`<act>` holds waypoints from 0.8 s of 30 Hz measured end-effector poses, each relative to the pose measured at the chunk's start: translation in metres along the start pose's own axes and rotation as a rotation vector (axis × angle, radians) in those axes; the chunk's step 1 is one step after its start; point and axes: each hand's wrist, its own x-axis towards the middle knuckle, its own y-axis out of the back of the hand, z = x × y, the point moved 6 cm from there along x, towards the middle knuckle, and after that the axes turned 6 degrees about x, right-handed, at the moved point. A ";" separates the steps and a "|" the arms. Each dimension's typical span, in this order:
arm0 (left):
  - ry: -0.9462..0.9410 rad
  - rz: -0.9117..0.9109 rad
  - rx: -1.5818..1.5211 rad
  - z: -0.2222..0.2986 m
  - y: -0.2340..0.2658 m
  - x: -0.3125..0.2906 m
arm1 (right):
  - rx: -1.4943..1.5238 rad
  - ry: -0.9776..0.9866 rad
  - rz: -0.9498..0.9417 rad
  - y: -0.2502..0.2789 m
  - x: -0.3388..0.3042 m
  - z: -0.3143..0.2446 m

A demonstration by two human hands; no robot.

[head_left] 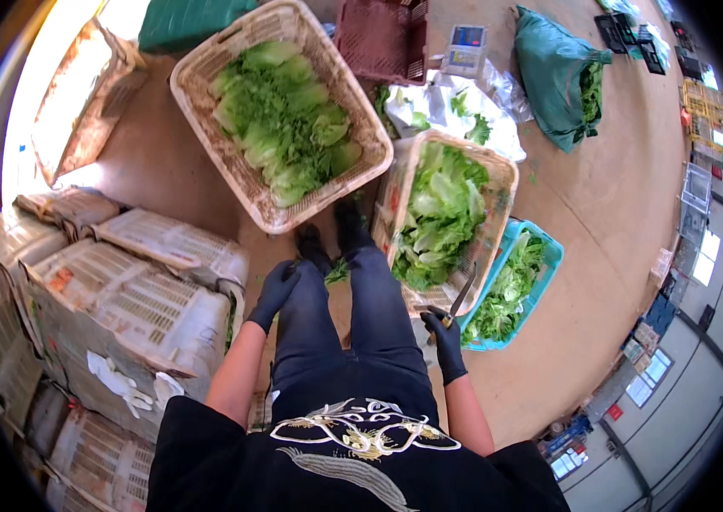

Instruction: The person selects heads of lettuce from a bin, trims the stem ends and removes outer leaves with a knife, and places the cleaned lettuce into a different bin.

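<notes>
1. A knife [461,299] is gripped by the right hand [444,340], which is closed in a black glove; the blade is pointed up, toward a basket [502,183] of lettuce [438,213].
2. The left hand [276,293], also gloved, is held loosely open with nothing in it, beside the left thigh.
3. A blue crate [549,256] of greens is seen just right of the knife.
4. Farther ahead, a big basket [199,111] of lettuce is placed before the shoes [331,235].

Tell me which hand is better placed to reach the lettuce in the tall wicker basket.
Probably the right hand: it holds a knife right beside the tall wicker basket of lettuce. The left hand hangs empty on the far side of the legs.
</notes>
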 end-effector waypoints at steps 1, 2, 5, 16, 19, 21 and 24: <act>0.012 -0.029 -0.008 -0.018 -0.006 -0.005 | -0.096 -0.074 0.025 0.002 -0.011 0.016; 0.028 -0.014 -0.014 -0.035 -0.012 -0.015 | -0.191 -0.146 0.042 0.005 -0.021 0.029; 0.010 0.010 -0.031 -0.048 -0.026 -0.022 | -0.231 -0.100 0.065 0.004 -0.004 0.055; -0.309 0.397 0.596 -0.100 -0.005 0.282 | -0.356 0.648 0.031 -0.170 0.390 0.039; -0.440 0.344 0.824 -0.084 -0.053 0.399 | -0.343 0.828 0.106 -0.188 0.476 0.043; -0.643 0.362 0.937 -0.062 -0.103 0.458 | -0.432 0.892 0.061 -0.189 0.516 0.053; -0.723 0.362 1.083 -0.039 -0.160 0.541 | -0.400 0.949 0.066 -0.174 0.549 0.074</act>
